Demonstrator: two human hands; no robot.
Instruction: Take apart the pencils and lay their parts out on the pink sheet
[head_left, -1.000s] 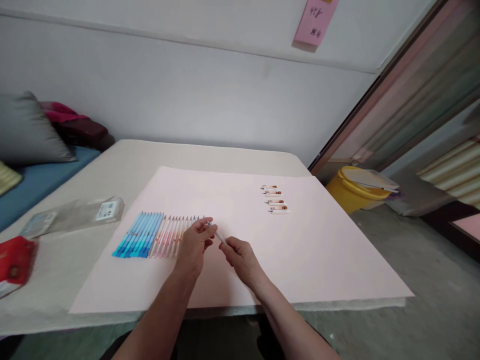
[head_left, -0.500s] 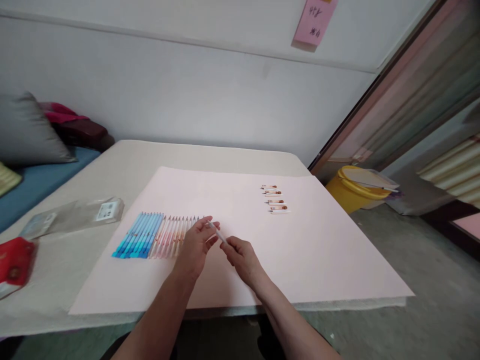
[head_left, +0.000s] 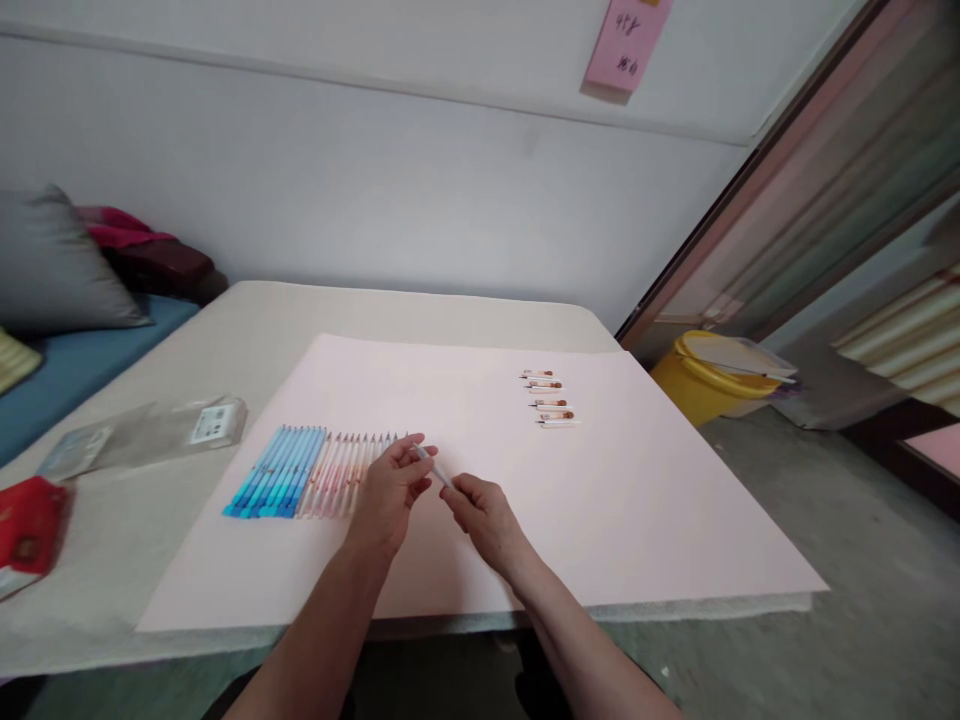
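Observation:
A slim white pen [head_left: 442, 476] slants between my two hands above the pink sheet [head_left: 585, 520]. Its upper left end is pinched in the fingers of my left hand [head_left: 391, 487]. The lower right end sits in the closed fingers of my right hand [head_left: 484, 512]. Left of my left hand lies a row of light blue pens [head_left: 279, 470], side by side. Beside them a row of whitish pens with orange-pink markings [head_left: 341, 472] runs partly behind my left hand. Farther back on the right, small pen parts with brown-printed pieces [head_left: 553, 404] lie in several short rows.
A clear plastic bag with a white label [head_left: 161, 440] and a red packet [head_left: 31, 528] rest on the table's left side. A yellow bucket [head_left: 694, 385] stands on the floor beyond the right edge. A wall [head_left: 420, 190] rises behind the table.
Almost nothing differs. Both hands keep hold of the white pen in nearly the same place; the left fingers have shifted slightly along it.

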